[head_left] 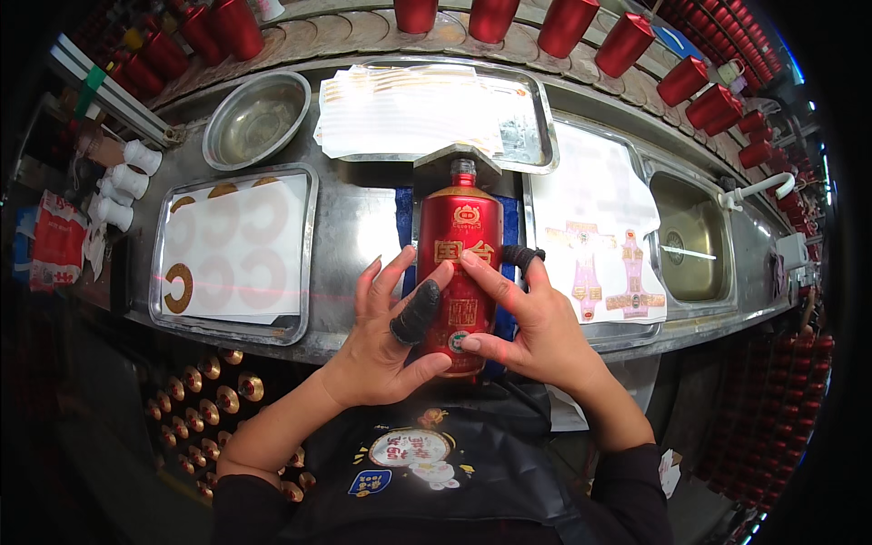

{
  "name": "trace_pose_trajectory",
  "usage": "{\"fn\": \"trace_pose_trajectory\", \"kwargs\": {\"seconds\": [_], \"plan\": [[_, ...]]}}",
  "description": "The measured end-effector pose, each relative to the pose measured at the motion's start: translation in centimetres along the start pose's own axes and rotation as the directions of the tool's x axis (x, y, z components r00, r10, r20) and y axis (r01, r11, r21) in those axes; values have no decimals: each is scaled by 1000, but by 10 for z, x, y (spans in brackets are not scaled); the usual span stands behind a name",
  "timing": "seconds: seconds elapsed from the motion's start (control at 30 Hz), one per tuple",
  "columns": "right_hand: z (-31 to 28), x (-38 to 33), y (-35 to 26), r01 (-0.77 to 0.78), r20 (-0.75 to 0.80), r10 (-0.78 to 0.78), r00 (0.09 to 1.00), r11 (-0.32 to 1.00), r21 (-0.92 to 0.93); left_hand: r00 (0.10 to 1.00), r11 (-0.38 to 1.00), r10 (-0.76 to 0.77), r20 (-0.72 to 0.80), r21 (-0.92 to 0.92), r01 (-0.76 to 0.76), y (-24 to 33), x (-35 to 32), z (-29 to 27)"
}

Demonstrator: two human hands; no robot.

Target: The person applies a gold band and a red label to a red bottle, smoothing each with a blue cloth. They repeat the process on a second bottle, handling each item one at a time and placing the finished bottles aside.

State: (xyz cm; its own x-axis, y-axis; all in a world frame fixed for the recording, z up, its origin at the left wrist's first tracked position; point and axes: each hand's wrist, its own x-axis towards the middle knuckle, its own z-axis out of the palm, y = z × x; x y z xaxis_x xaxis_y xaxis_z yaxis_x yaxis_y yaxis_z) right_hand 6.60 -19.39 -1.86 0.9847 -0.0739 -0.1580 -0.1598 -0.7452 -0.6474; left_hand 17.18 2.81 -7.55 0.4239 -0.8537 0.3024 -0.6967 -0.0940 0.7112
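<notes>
A red bottle [460, 213] with gold decals lies in front of me, its neck pointing away, over a blue-covered rest [511, 218] with a metal end piece [495, 166] around the neck. My left hand [377, 359] is at the bottle's left side, fingers spread, a black cover on one finger; its index fingertip touches the gold characters and the thumb lies near the lower edge. From the right, my right hand [549, 331] lays its index fingertip on the same characters and its thumb by a small green round mark. A black cover wraps one of its fingers too.
On the left, a tray [311, 236] holds a sheet with ring-shaped decals, below a metal bowl [257, 118]. Decal strips [400, 109] fill a far tray. Cross-shaped decals [631, 272] lie right, beside a sink [695, 241]. Red bottles [625, 44] line the back conveyor.
</notes>
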Motion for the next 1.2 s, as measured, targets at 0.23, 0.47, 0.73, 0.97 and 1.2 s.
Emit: {"fn": "trace_pose_trajectory", "kwargs": {"seconds": [0.23,0.47,0.73,0.97,1.2], "plan": [[-2,5,3,-29,-57,31,998,999,41,999,1000,21,-31,7,-21,-6,7,2],[2,6,4,22,-85,-17,996,998,57,994,999,53,-95,-6,-54,-8,8,1],[4,10,7,-1,-66,6,998,998,63,997,998,54,-49,21,-53,-11,13,0],[4,6,6,41,-119,-38,992,999,22,998,999,34,-48,1,-34,-9,11,0],[5,8,11,16,-67,-15,998,1000,7,997,999,50,-55,18,-49,-11,11,3]]}}
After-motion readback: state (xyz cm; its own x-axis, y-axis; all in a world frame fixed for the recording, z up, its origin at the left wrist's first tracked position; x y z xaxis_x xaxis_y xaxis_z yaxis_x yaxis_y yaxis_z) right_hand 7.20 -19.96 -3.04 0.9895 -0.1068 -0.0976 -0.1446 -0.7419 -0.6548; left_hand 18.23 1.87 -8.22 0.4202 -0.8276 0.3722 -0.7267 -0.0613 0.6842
